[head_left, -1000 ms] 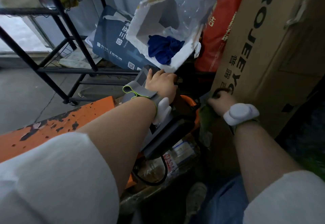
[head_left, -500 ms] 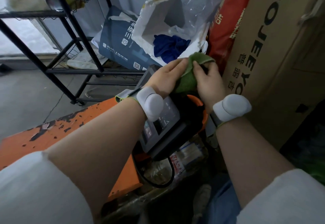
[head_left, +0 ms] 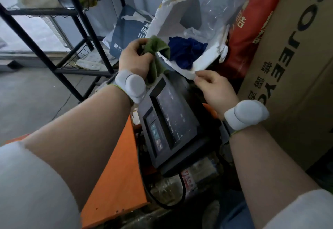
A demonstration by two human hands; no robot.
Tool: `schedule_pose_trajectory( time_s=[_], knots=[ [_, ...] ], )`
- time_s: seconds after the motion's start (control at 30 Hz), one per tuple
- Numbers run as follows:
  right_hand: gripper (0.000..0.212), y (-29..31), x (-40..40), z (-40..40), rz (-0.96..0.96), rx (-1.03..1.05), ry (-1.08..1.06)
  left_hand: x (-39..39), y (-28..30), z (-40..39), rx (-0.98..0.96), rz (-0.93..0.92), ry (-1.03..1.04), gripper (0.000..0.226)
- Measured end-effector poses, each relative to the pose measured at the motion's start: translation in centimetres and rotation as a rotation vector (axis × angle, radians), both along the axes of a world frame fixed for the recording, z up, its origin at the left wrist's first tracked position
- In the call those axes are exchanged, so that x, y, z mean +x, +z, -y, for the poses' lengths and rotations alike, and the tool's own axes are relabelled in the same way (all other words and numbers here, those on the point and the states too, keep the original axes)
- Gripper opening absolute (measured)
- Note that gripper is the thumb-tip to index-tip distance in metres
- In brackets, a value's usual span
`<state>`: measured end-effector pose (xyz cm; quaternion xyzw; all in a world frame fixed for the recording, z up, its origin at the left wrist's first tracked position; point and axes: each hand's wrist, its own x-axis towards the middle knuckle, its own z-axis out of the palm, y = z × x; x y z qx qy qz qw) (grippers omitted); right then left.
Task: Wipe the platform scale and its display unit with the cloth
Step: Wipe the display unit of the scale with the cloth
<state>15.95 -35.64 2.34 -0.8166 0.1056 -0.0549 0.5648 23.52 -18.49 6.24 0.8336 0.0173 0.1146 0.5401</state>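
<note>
Both hands are up over the display unit (head_left: 169, 120), which I take as my landmark: a dark, tilted console with a screen and a small keypad. My left hand (head_left: 134, 56) sits just beyond its far edge, fingers (head_left: 142, 43) curled round the green cloth (head_left: 156, 54), which hangs bunched from my grip down toward that edge. My right hand (head_left: 214, 88) hovers above its far right corner, fingers loosely pinched together and, as far as I can tell, holding nothing. The orange platform scale (head_left: 119, 174) lies to the left of the display unit. I judge the cloth soft, light and floppy, so I would spread it flat under my palm before wiping. The display unit looks rigid but glassy, with a cable beneath; I would steady it by the side edge and press lightly.
</note>
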Motion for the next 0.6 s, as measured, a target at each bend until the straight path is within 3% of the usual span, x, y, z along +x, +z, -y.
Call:
schedule_pose_trajectory(
  time_s=[0.23, 0.37, 0.6],
  knots=[
    [0.043, -0.9, 0.6, -0.3, -0.100, -0.144, 0.207, 2.3, -3.5, 1.3, 0.418, -0.126, -0.161, 0.036],
    [0.049, -1.2, 1.0, -0.3, -0.121, -0.200, 0.292, 3.6, -4.9, 2.4, 0.509, -0.258, -0.180, 0.036],
    [0.062, -1.5, 0.8, -0.4, -0.154, -0.261, 0.402, 6.5, -4.5, 2.7, 0.750, -0.232, -0.267, 0.038]
  ],
)
